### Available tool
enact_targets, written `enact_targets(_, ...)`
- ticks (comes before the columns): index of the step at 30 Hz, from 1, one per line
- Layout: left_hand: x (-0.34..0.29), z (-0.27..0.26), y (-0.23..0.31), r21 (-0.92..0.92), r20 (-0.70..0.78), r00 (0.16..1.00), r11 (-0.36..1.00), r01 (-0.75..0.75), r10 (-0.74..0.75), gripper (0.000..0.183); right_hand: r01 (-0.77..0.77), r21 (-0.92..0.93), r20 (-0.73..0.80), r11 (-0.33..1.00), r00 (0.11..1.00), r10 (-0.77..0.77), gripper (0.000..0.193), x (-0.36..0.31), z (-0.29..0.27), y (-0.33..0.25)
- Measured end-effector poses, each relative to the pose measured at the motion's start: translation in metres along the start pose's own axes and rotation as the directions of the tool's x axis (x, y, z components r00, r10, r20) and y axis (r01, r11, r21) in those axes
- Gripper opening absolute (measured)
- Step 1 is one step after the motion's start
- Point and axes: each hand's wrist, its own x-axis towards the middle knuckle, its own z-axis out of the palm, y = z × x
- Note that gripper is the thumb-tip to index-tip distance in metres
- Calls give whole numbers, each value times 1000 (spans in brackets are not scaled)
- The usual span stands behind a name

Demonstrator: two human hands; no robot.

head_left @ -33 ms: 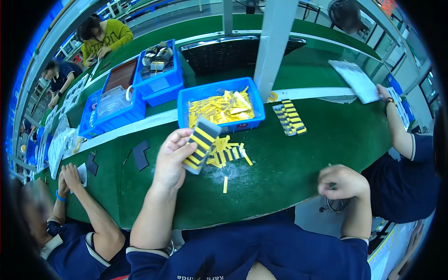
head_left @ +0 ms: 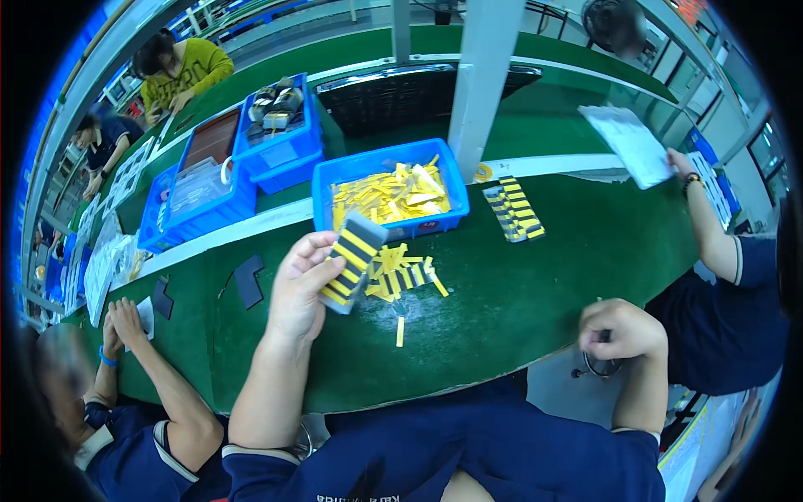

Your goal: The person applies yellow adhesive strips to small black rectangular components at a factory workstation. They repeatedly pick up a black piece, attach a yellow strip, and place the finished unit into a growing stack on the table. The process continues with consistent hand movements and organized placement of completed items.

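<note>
My left hand [head_left: 303, 276] is closed, thumb in front, on a grey sheet with yellow and black stripes [head_left: 351, 261], held tilted above the table. Off to the right, at the table's front edge, my right hand [head_left: 623, 328] is curled with its fingertips together. A small dark piece [head_left: 604, 335] shows between those fingers, too small to name. Behind the held sheet lies a loose pile of yellow strips [head_left: 391, 259], next to another striped piece [head_left: 401, 279]. One single yellow strip [head_left: 400, 331] lies nearer to me.
Beyond the pile stands a blue bin [head_left: 389, 228] full of yellow pieces. More striped sheets [head_left: 514, 209] lie to its right, by a white post [head_left: 485, 75]. Other blue bins [head_left: 213, 209] stand at left. Co-workers sit on both sides; one's hands [head_left: 125, 322] rest on the green table [head_left: 468, 309].
The whole view has shifted slightly. My right hand has moved a little, and the dark piece in its fingers shows more. My left hand still holds the striped sheet.
</note>
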Motion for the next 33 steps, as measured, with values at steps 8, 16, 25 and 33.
enact_targets(8, 5, 9, 65, 117, 45, 984, 977, -177, 173, 31, -824, -108, -472, 556, 535, 701, 10, -154, 15, 53)
enact_targets(16, 74, 79, 212, 534, 233, 441, 265, -803, 867, 22, -786, -137, -843, 603, 412, 345, 21, -132, 49, 31)
enact_targets(25, 148, 182, 345, 669, 468, -207, -497, -552, 859, 21, -633, -326, -854, 702, 516, 69, 12, -98, 42, 37)
enact_targets(33, 162, 226, 380, 638, 579, -195, -589, -496, 792, 21, -506, -313, -876, 804, 481, -39, 9, -81, 21, 50)
